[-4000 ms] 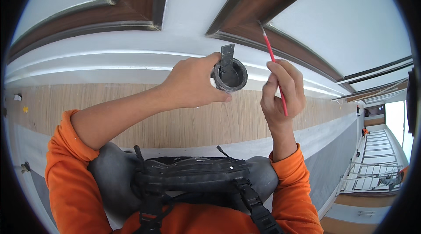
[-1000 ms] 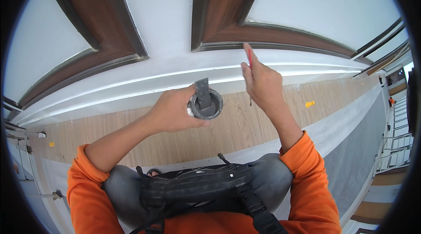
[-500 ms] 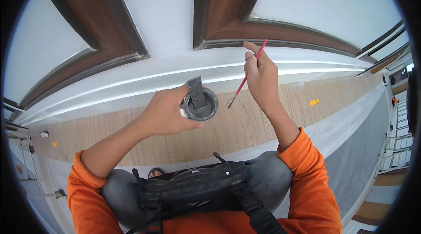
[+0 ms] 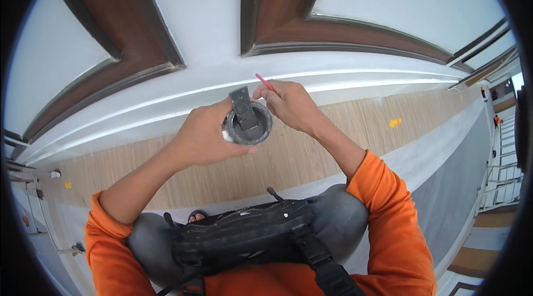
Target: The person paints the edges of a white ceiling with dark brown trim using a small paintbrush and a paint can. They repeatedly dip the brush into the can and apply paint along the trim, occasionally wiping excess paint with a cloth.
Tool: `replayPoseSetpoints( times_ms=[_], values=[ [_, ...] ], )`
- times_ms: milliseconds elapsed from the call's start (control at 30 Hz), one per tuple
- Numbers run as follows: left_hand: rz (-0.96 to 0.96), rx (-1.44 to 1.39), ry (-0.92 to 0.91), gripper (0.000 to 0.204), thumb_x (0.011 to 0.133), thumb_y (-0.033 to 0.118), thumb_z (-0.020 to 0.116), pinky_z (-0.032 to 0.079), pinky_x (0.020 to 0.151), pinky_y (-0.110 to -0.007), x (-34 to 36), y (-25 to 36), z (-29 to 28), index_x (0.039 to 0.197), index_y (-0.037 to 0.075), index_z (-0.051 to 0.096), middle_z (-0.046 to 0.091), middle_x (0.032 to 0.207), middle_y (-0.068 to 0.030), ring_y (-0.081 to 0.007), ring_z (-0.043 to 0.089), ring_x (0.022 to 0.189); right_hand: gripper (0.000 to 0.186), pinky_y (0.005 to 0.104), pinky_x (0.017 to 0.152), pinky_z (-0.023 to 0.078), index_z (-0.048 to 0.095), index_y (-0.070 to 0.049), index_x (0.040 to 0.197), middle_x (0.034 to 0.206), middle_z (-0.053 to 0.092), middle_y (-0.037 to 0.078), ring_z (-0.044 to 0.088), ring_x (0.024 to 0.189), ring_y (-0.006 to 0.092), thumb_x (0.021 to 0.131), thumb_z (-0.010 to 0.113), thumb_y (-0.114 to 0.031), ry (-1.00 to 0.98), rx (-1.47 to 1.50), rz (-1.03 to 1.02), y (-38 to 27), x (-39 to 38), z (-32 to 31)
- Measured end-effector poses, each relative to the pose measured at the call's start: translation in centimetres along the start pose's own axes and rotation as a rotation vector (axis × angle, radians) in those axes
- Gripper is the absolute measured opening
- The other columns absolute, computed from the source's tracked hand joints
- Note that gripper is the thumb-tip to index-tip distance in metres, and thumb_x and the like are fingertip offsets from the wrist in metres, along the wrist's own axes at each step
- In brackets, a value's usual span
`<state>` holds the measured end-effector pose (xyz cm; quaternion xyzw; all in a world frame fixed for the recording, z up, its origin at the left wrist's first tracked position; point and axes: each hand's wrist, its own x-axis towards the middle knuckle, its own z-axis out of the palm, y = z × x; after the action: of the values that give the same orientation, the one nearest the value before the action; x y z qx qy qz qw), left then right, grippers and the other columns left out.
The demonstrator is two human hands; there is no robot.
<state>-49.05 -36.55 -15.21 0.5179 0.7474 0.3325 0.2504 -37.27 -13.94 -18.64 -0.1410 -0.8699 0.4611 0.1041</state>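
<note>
My left hand (image 4: 201, 136) is wrapped round a small round cup of dark grey paint (image 4: 266, 129), held up over the wooden floor. A flat dark grey strip (image 4: 240, 100) stands tilted in the cup, its upper end sticking out past the rim. Close beside the cup, my right hand (image 4: 293, 108) pinches a thin paintbrush with a red handle (image 4: 265, 83). The handle's end points up and to the left; the bristles are hidden behind the fingers, so I cannot tell whether they touch the paint.
Ahead stands a white wall with brown panel frames (image 4: 283, 32) edged in dark grey, above a stepped white skirting (image 4: 344, 82). Wood-look flooring (image 4: 311, 154) bears yellow arrow stickers (image 4: 395, 123). A black bag (image 4: 244, 237) lies across my lap. Metal scaffolding (image 4: 502, 179) stands far right.
My right hand has come left and down from near the panel's lower edge to the cup, bringing the brush along. The left hand and cup have shifted only slightly.
</note>
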Motion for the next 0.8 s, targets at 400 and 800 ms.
replayPoseSetpoints(
  times_ms=[400,800],
  values=[
    [-0.015,-0.003,0.021,0.074,0.07,0.035,0.094,0.057,0.09,-0.045,-0.3,0.1,0.0,0.131,0.007,0.064,0.077,0.108,-0.0199,-0.0406,0.074,0.103,0.035,0.0312,0.059,0.04,0.077,-0.002,0.109,0.067,0.057,0.002,0.048,0.062,0.0114,0.108,0.06,-0.032,0.381,0.042,0.189,-0.7,-1.5,-3.1],
    [-0.201,-0.019,0.047,0.071,0.072,0.037,0.092,0.058,0.079,-0.041,-0.6,-1.7,0.2,0.128,0.003,0.064,0.078,0.093,-0.0184,-0.0345,0.077,0.083,0.061,0.0266,0.058,0.045,0.07,-0.002,0.085,0.066,0.059,0.003,0.055,0.06,0.0118,0.115,0.042,-0.047,0.578,0.166,-0.21,-4.6,-3.9,-4.3]
  ],
)
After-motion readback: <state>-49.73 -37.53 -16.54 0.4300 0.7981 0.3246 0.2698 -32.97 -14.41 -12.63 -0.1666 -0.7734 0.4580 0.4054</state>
